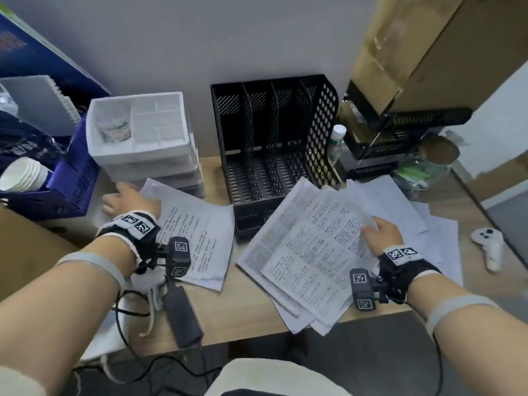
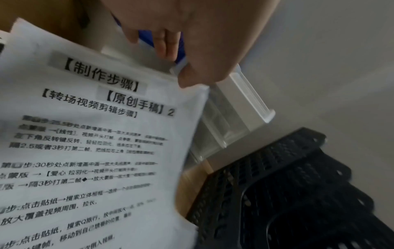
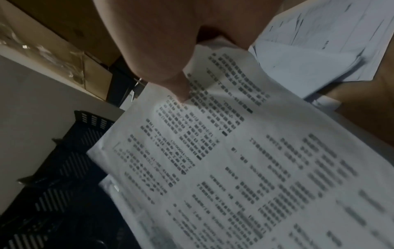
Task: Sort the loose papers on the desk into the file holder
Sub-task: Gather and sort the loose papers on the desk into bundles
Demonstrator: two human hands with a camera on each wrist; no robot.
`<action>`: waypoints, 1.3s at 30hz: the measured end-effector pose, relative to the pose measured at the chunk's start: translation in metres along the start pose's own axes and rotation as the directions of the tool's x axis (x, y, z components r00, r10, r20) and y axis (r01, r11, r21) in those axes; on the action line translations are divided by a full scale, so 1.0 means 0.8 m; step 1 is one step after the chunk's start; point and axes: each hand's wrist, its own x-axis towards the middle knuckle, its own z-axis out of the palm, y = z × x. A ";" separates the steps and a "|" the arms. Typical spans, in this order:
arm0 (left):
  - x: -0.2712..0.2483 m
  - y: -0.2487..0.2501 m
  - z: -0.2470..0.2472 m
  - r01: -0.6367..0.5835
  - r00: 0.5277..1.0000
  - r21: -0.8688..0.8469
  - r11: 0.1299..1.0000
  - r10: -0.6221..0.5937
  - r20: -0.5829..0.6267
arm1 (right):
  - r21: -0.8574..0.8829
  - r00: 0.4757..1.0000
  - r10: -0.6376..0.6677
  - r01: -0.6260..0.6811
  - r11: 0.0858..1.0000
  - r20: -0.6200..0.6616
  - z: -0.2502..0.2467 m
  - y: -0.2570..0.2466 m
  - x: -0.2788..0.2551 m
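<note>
Left hand: pinches printed sheets beside white drawer unit.
Right hand: grips page stack, overlapping the holder's front.
File holder: upright at worktop rear.
Nearby: white controller, blue crate.

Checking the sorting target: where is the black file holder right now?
In the head view the black file holder stands against the back wall at desk centre, between the white drawer unit and stacked black trays.
</note>
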 end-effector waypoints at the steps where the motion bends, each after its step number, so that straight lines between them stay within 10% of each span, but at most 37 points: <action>1: -0.008 0.001 0.007 -0.021 1.000 -0.026 0.999 0.020 -0.019 | 0.006 1.000 -0.022 0.022 1.000 -0.013 -0.005 -0.001 0.000; 4: -0.028 0.007 0.031 -0.204 0.971 -0.085 0.975 0.212 0.107 | 0.000 0.993 -0.107 0.107 0.994 -0.039 -0.023 -0.007 0.005; 8: -0.080 0.020 0.064 -0.293 0.731 -0.277 0.915 0.401 0.552 | 0.034 0.970 -0.241 0.241 0.970 -0.020 -0.051 -0.025 0.006; 11: -0.122 0.029 0.087 -0.242 0.550 -0.261 0.935 0.354 0.757 | 0.100 0.955 -0.298 0.295 0.950 0.012 -0.069 -0.037 0.005; 15: -0.160 0.028 0.120 -0.145 0.403 -0.161 0.976 0.207 0.891 | 0.304 0.971 -0.230 0.241 0.922 -0.071 -0.087 -0.021 0.007; 18: -0.182 0.026 0.146 -0.023 0.345 -0.151 0.988 0.149 0.926 | 0.080 0.998 -0.068 0.068 0.994 -0.008 -0.082 0.027 0.012; 25: -0.220 0.021 0.197 0.071 0.358 -0.065 0.995 0.035 0.933 | -0.220 0.957 0.112 -0.052 0.974 0.267 -0.047 0.083 -0.006; 30: -0.225 0.018 0.211 0.068 0.393 0.010 0.998 -0.036 0.919 | -0.087 0.945 0.169 -0.150 0.985 0.281 -0.046 0.112 -0.007; 35: -0.221 0.008 0.244 -0.050 0.591 0.088 0.995 -0.042 0.806 | 0.148 0.935 0.174 -0.228 0.962 0.310 -0.049 0.146 -0.008; 39: -0.236 0.024 0.241 0.010 0.595 0.062 0.998 -0.056 0.802 | 0.107 0.906 0.204 -0.260 0.959 0.372 -0.049 0.157 -0.005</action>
